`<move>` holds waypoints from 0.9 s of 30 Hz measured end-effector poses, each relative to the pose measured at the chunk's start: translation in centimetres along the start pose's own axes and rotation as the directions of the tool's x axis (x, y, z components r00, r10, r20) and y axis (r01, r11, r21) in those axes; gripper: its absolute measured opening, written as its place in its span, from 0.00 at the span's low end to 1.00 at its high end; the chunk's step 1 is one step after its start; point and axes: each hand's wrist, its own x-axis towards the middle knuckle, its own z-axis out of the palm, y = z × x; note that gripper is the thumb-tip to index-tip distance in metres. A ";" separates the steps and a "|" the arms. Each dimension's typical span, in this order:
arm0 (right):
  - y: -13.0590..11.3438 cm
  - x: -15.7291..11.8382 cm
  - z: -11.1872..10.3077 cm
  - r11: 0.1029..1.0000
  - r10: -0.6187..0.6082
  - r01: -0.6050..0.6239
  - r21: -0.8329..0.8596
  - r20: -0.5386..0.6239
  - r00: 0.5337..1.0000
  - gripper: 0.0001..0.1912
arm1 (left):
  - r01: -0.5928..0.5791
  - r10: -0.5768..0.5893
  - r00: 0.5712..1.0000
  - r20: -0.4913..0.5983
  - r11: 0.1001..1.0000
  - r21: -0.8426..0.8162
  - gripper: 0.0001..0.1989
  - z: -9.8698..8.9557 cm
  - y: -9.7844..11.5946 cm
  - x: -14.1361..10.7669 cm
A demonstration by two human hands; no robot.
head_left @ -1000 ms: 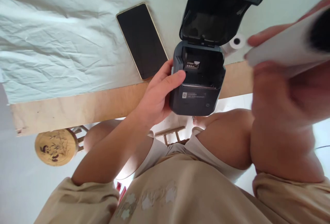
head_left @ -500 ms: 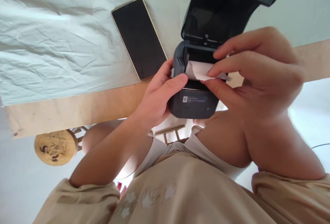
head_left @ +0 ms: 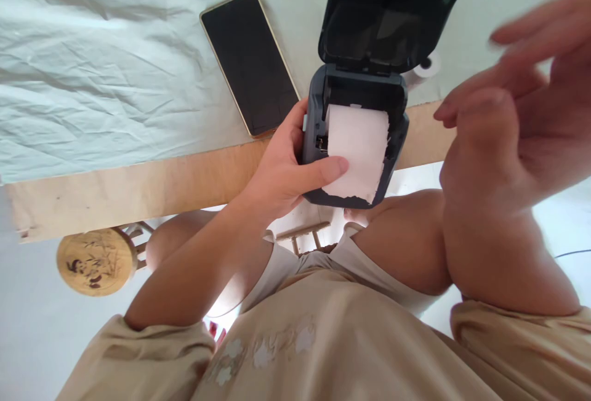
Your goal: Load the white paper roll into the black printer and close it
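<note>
A dark portable label printer (head_left: 314,111) is held over the table's front edge, its black lid (head_left: 378,19) swung up and back. My left hand (head_left: 295,170) grips the printer's left side, with the thumb pressing down a strip of white paper (head_left: 357,142). The strip comes out of the paper bay, and its ragged end lies over the front panel. My right hand (head_left: 521,93) is off to the right, apart from the printer; its fingers are spread, slightly blurred, with nothing seen in them.
Left of the printer, a smartphone (head_left: 249,62) with a dark screen lies on the pale cloth (head_left: 106,81). A small white roll (head_left: 427,67) sits behind the printer's right side. A round wooden stool (head_left: 96,262) stands below the table's wooden edge (head_left: 138,188).
My right hand has let go of the paper and moved away to the right. The paper now lies over the printer's front, under my left thumb. The white roll has come into sight.
</note>
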 end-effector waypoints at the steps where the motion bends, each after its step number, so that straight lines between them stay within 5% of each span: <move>1: 0.2 0.1 -0.2 0.999 0.016 -0.015 0.029 -0.003 1.000 0.21 | 0.003 -0.003 1.000 0.019 1.000 0.005 0.17 -0.1 -0.1 0.0; 4: -0.8 0.4 0.2 0.994 0.033 -0.029 0.110 -0.038 0.999 0.25 | 0.016 -0.020 0.997 0.080 0.998 0.056 0.25 -0.9 -0.2 0.4; 10: -4.2 0.5 2.2 0.934 0.089 0.030 0.357 -0.313 0.946 0.18 | -0.004 -0.014 0.985 0.169 0.995 0.104 0.34 -2.8 -0.8 1.7; 15: -4.6 0.1 2.4 0.924 0.141 -0.099 0.370 -0.088 0.986 0.21 | -0.043 0.037 0.976 0.213 0.999 0.026 0.30 -2.6 -1.0 1.6; 19: -4.5 -0.1 3.1 0.814 0.069 -0.129 0.567 0.125 0.990 0.29 | -0.074 0.086 0.970 0.228 0.995 -0.061 0.26 -1.9 -0.8 1.1; 27: -4.3 0.2 3.8 0.803 0.027 -0.138 0.579 0.197 0.980 0.37 | -0.143 0.142 0.988 0.062 0.990 0.004 0.13 -0.4 -0.5 0.7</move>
